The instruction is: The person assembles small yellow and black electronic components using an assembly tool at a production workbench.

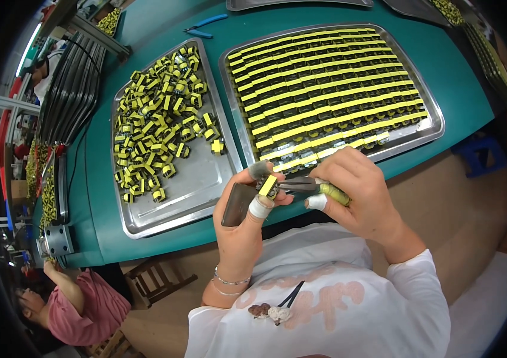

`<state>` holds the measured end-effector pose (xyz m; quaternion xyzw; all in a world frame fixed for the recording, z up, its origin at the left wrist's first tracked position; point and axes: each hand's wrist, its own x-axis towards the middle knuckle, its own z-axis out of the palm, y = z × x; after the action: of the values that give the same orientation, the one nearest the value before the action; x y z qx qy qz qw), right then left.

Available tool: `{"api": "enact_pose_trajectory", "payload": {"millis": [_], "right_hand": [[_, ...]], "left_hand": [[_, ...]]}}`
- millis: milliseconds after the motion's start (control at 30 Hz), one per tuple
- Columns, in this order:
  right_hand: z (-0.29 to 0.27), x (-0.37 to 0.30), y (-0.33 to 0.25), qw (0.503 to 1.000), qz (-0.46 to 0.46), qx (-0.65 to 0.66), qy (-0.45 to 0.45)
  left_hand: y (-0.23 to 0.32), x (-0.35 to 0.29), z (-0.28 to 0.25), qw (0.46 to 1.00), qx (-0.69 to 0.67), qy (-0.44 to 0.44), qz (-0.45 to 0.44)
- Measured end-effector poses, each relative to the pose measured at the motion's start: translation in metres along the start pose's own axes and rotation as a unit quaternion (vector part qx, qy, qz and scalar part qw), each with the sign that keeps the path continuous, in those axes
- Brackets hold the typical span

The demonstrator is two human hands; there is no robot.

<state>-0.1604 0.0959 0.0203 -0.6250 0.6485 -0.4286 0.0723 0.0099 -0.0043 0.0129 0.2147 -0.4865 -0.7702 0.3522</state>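
Note:
My left hand, with tape on its thumb and a finger, pinches a small yellow-and-black transformer between its fingertips. A flat dark brown block lies against the same palm. Closed around the yellow-green handle of a pair of pliers is my right hand, its thumb taped in white. The dark jaws of the pliers reach the transformer's right side; whether they grip a pin there is too small to tell. Both hands are held over the table's near edge.
Loose transformers are heaped in the left metal tray. Neat rows of them fill most of the right tray. Blue-handled cutters lie on the green table. Another person sits at lower left; a blue stool stands right.

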Motion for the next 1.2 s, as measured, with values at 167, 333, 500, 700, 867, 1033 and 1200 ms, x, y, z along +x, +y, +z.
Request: {"api": "enact_pose_trajectory", "payload": {"millis": [167, 333, 500, 700, 867, 1033, 1200], "right_hand": [[-0.01, 0.002, -0.003, 0.995, -0.037, -0.081, -0.039], [-0.018, 0.006, -0.001, 0.983, -0.093, -0.136, -0.075], [-0.023, 0.008, -0.001, 0.962, -0.149, -0.19, -0.128], [-0.023, 0.003, -0.001, 0.943, -0.204, -0.223, -0.139], [-0.024, 0.001, -0.005, 0.942, -0.211, -0.219, -0.141], [-0.02, -0.003, -0.008, 0.947, -0.206, -0.203, -0.138], [-0.066, 0.007, 0.013, 0.941, -0.101, -0.322, -0.019]], "left_hand": [[0.007, -0.001, -0.001, 0.996, 0.084, -0.007, -0.001], [0.014, -0.001, -0.012, 0.98, 0.19, -0.059, -0.009], [0.026, 0.007, -0.029, 0.891, 0.411, -0.173, 0.089], [0.04, 0.003, -0.026, 0.799, 0.519, -0.254, 0.166], [0.043, -0.004, -0.027, 0.79, 0.529, -0.254, 0.176], [0.045, -0.009, -0.028, 0.785, 0.534, -0.265, 0.17], [0.056, -0.012, -0.074, 0.734, 0.658, -0.094, 0.139]]}}
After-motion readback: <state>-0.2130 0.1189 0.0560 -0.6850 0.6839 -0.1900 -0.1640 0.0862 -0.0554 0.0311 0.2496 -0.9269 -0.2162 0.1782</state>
